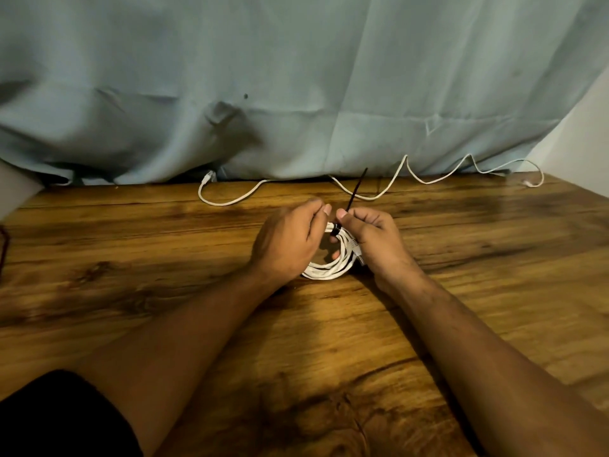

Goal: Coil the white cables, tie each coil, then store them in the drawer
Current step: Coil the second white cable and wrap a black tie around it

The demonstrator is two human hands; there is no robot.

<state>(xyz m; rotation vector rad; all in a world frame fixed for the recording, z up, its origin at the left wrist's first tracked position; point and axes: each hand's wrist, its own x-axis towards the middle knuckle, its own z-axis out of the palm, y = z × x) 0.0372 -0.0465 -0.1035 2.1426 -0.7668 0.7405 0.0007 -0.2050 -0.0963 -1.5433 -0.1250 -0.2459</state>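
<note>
- Bare forearms reach in from the near edge, the left one coming out of a dark sleeve point(56, 420) at the near left corner.
- Both hands meet near the middle of the wooden counter point(131, 265), over a coil point(324, 271) of white cable that rests on the wood between them.
- On the left, the left hand point(286, 240) has its fingers curled round the far-left side of the coil, with thumb and forefinger tips brought together just above it.
- Opposite, the right hand point(374, 240) pinches a black tie point(357, 189) between thumb and forefinger; its other fingers are curled in, and the right side of the coil passes under them.
- That tie is banded round the far part of the coil where the two thumbs nearly touch, and its free end sticks up and away, slanting to the far right.
- Farther back, a loose white cable point(369, 198) snakes along the far edge of the counter, rising in two peaks against the cloth and trailing off to the far right.
- Its plug point(209, 176) lies at the far edge, left of the hands.
- A pale blue curtain point(296, 77) hangs behind the counter, its hem touching the far edge.
- A strip of white wall point(586, 133) shows at the far right.
</note>
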